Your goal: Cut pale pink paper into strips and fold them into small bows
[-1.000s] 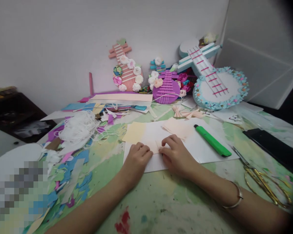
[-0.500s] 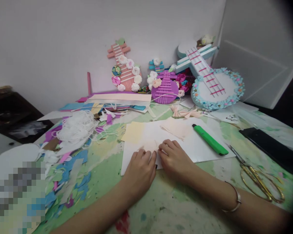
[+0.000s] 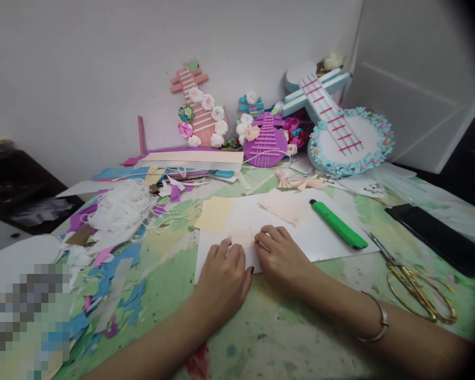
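A small piece of pale peach paper (image 3: pixel 242 239) lies on a white sheet (image 3: pixel 316 247) between my hands. My left hand (image 3: pixel 224 274) has its bent fingertips on the paper's left end, holding it down. At the right end, the curled fingers of my right hand (image 3: pixel 281 259) pinch the paper, and their tips hide part of it. Another thin peach piece (image 3: pixel 280 207) lies farther back on the sheet, beside pale yellow paper (image 3: pixel 214 215). A green-handled tool (image 3: pixel 338 225) with a black end rests to the right.
Gold-handled scissors (image 3: pixel 417 293) and a flat black object (image 3: pixel 439 240) lie at right. White string (image 3: pixel 122 208) and paper scraps (image 3: pixel 132 290) cover the left side. Decorated model instruments, including a purple one (image 3: pixel 266 145) and a light-blue one (image 3: pixel 340 134), stand against the wall.
My left fingers have spread and shifted slightly left, uncovering more of the peach paper. My right hand keeps its pinch. The whole view has shifted slightly.
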